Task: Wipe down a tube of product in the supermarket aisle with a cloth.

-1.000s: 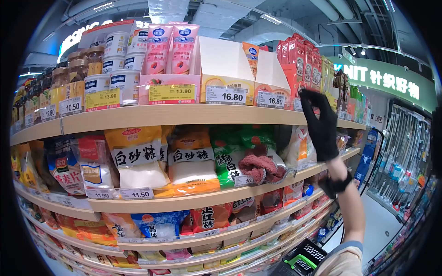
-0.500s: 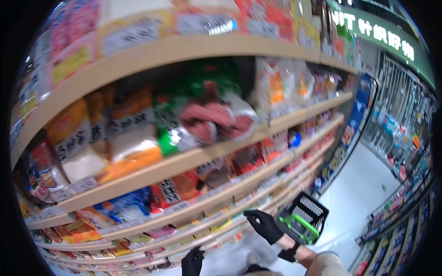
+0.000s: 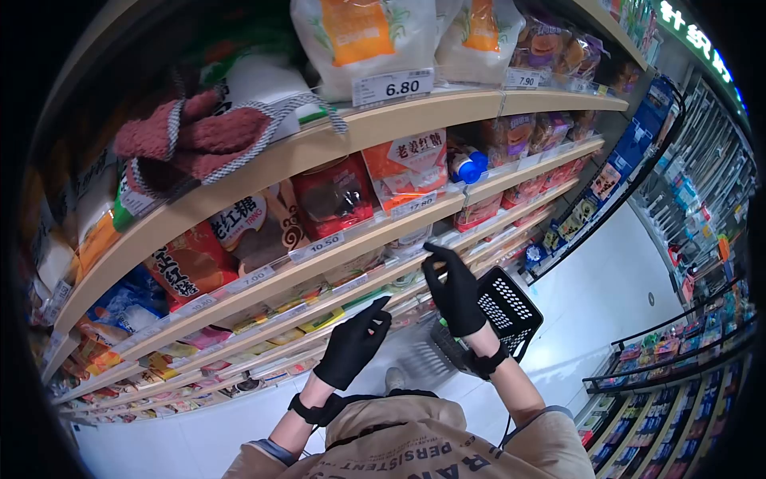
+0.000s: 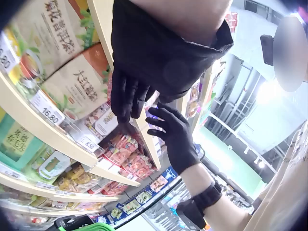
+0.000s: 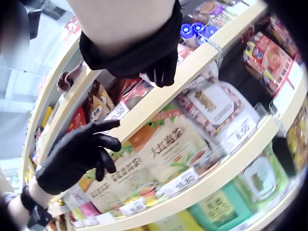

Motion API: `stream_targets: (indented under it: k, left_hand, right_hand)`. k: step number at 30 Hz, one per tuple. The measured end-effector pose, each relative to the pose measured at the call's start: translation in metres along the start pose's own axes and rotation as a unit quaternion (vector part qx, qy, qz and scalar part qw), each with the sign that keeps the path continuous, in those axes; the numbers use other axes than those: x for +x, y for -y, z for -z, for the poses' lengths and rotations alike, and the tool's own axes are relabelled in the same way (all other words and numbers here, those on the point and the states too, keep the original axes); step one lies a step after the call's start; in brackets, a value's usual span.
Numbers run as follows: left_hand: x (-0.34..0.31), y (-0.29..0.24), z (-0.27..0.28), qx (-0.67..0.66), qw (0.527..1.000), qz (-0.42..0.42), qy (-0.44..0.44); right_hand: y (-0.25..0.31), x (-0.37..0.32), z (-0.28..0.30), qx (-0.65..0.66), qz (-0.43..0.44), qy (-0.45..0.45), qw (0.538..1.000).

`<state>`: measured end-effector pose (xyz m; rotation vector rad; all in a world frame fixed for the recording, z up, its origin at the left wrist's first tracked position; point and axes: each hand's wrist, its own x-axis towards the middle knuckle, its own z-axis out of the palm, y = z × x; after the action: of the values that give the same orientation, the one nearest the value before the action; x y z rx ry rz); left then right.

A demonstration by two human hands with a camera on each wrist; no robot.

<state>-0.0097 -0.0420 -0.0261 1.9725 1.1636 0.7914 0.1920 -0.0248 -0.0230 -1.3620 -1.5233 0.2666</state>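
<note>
Both hands wear black gloves and hold nothing in front of the curved shelves. In the head view the left hand (image 3: 353, 345) is low at the centre, its fingers loosely bent. Just right of it and a little higher, apart from it, the right hand (image 3: 458, 294) has its fingers loosely bent above a black basket (image 3: 511, 307). The left wrist view shows the left hand (image 4: 144, 67) near the lens and the right hand (image 4: 179, 143) beyond. From the right wrist, the left hand (image 5: 79, 156) has fingers spread beside the shelf edge. A dark red cloth (image 3: 199, 136) lies on the upper shelf.
Bagged goods fill the curved shelves (image 3: 319, 144), with a blue-capped item (image 3: 469, 165) on a middle tier. Right of the basket is pale floor (image 3: 606, 271); a low rack (image 3: 686, 367) stands at the lower right.
The right hand has come down from the top shelf to beside the left hand, which has come into view. The head view has tilted down and moved closer to the shelves.
</note>
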Motion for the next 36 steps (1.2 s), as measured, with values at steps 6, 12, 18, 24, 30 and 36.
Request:
stream_targets:
  k: [6, 12, 18, 24, 30, 36]
  left_hand:
    - [0.02, -0.03, -0.048, -0.019, 0.997, -0.043, 0.069]
    - [0.027, -0.03, -0.049, -0.008, 0.998, -0.008, 0.061]
    - [0.035, -0.019, -0.037, -0.017, 0.998, 0.052, 0.043]
    - [0.043, -0.023, -0.041, -0.072, 0.997, 0.035, 0.007]
    - [0.058, -0.039, -0.053, -0.104, 0.99, 0.038, 0.089]
    - [0.07, -0.061, -0.065, -0.274, 0.948, 0.003, 0.161]
  right_hand:
    - [-0.032, 0.09, 0.053, -0.062, 0.065, -0.171, 0.981]
    - [-0.041, 0.143, 0.059, -0.173, 0.021, -0.139, 0.975]
    - [-0.065, 0.149, 0.063, -0.157, 0.068, -0.134, 0.976]
    - [-0.048, 0.128, 0.09, -0.147, 0.047, -0.151, 0.976]
    - [-0.032, 0.08, 0.123, -0.132, 0.082, -0.232, 0.96]
    - [-0.03, 0.001, 0.12, 0.0, 0.009, -0.204, 0.979]
